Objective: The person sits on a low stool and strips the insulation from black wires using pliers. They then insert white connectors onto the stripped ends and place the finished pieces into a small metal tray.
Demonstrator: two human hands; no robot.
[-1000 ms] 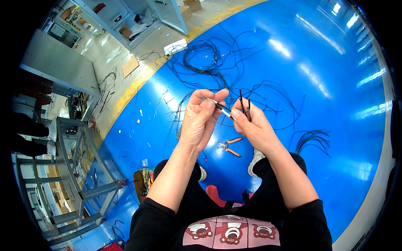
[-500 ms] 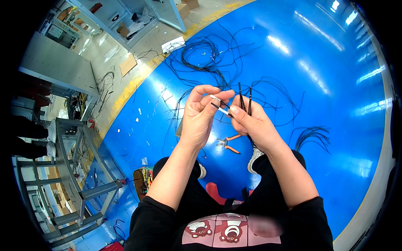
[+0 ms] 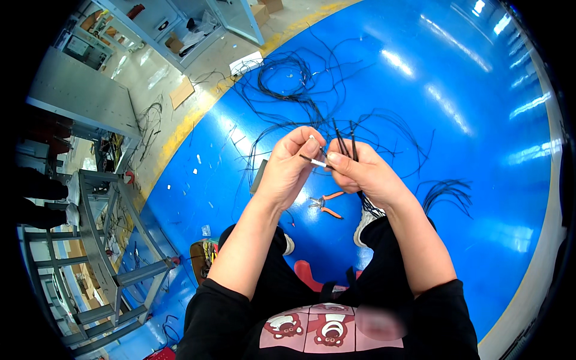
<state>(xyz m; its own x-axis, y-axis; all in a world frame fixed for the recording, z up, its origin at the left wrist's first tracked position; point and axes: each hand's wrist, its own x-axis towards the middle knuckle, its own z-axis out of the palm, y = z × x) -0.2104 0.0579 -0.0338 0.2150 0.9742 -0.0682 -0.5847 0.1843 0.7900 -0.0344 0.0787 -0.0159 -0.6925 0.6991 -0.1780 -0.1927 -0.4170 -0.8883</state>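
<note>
Several black wires [image 3: 353, 141] are gripped in my right hand [image 3: 364, 172], their ends sticking up past the fingers and their lengths trailing below the palm. One wire with a white sleeve [image 3: 318, 162] points left out of the same grip. My left hand [image 3: 290, 166] pinches a small white sleeve [image 3: 312, 137] between thumb and fingertips, at the end of another dark wire. Both hands are close together above the floor. Orange-handled pliers [image 3: 327, 205] lie on the floor below them.
Loose coils of black wire [image 3: 282, 78] spread over the blue floor [image 3: 480, 120] ahead. Another wire bundle [image 3: 449, 195] lies at the right. A grey metal frame [image 3: 99, 240] stands at the left, near a container of tools [image 3: 203, 261]. An open cabinet [image 3: 186, 36] stands at far left.
My left fingers have closed in around the small white sleeve, which now shows less. The right hand keeps its grip, with the wires tilted slightly more to the left.
</note>
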